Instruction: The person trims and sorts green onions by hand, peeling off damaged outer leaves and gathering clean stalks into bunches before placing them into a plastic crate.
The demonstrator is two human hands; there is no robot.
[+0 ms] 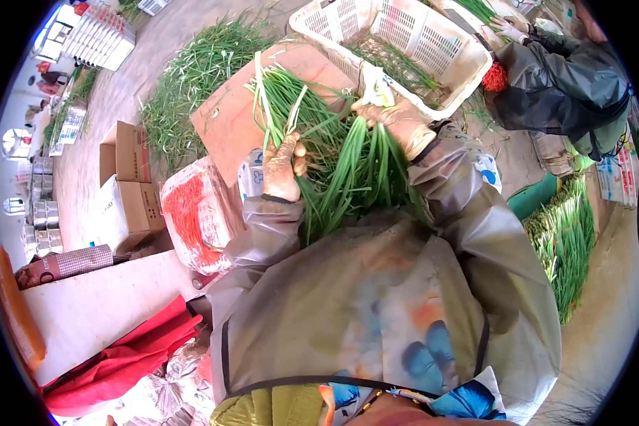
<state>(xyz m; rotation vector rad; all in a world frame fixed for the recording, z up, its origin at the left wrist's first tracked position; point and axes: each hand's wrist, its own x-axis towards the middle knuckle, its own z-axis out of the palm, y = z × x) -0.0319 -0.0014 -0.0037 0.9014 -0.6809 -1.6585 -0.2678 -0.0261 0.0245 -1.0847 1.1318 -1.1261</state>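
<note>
My left hand [284,167], in a tan glove, is closed round a few pale-stemmed green stalks [265,106] at the left of the pile. My right hand [399,124], gloved too, grips a bunch of green stalks [366,160] near its white ends, with the leaves hanging down toward my apron [362,298]. Between both hands lies a loose heap of green stalks [291,96], partly on a brown board [224,128] and partly over my lap.
A white crate [461,57] with some greens stands ahead. Cut greens [206,74] lie on the floor. Red ties [192,213] sit at left, near a cardboard box [138,202]. Bundled greens [564,248] stand at right. A co-worker's sleeve [561,78] is at upper right.
</note>
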